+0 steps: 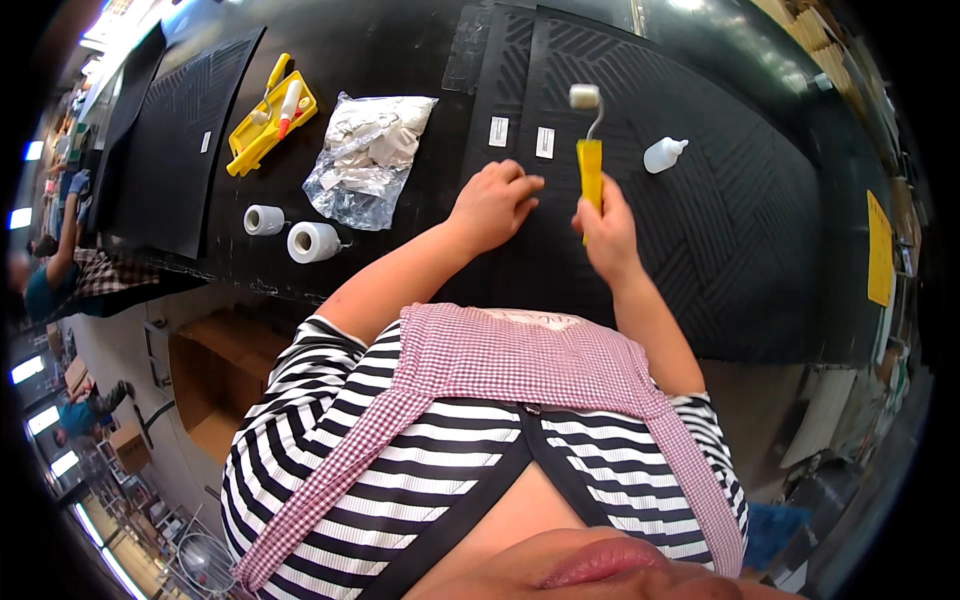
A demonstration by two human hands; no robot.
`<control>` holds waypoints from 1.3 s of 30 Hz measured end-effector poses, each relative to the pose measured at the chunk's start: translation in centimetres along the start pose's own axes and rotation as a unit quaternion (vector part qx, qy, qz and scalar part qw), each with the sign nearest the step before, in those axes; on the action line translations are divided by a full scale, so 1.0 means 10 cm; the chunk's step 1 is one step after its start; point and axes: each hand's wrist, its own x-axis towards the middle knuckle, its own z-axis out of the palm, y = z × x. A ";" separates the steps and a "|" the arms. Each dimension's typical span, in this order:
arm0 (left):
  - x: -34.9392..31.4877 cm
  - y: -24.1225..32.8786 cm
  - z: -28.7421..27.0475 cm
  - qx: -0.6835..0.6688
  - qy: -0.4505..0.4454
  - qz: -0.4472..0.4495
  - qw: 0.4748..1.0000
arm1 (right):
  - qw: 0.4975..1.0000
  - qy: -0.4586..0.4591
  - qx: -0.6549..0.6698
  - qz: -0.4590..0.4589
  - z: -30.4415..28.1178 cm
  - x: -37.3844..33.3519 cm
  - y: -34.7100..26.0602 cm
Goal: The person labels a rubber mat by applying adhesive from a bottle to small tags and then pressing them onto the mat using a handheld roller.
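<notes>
My right hand [607, 232] is wrapped round the yellow handle of a small paint roller [590, 175]. Its white roller head points away from me, above a black patterned mat [690, 250]. Just to the left, my left hand [495, 205] is held low over the black surface, fingers loosely bent, with a gap between thumb and forefinger and nothing visible in it. Two small white labels [545, 142] lie beyond that hand. A white squeeze bottle [664, 154] lies on its side on the mat, right of the roller.
On the black table [400, 270] to the left are a clear bag of white pieces [370, 150], two white rolls [314, 242], and a yellow tray [270, 125] holding another roller and a red-tipped bottle. Another black mat [175, 150] lies farther left. A person [65, 265] works beyond.
</notes>
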 end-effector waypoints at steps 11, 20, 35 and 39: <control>-0.61 -0.01 0.04 0.003 -0.029 0.134 0.991 | 0.968 0.079 -0.231 -0.057 0.46 -0.49 0.15; -0.63 -0.09 0.06 -0.010 -0.023 0.140 0.990 | 0.964 0.084 -0.250 0.041 0.59 -0.14 0.02; -0.63 -0.15 0.07 -0.042 -0.027 0.130 0.990 | 0.975 0.073 -0.159 0.135 0.55 0.11 -0.68; -0.64 -0.17 0.07 -0.034 -0.034 0.122 0.991 | 0.978 0.069 -0.155 0.124 0.58 -0.15 -0.63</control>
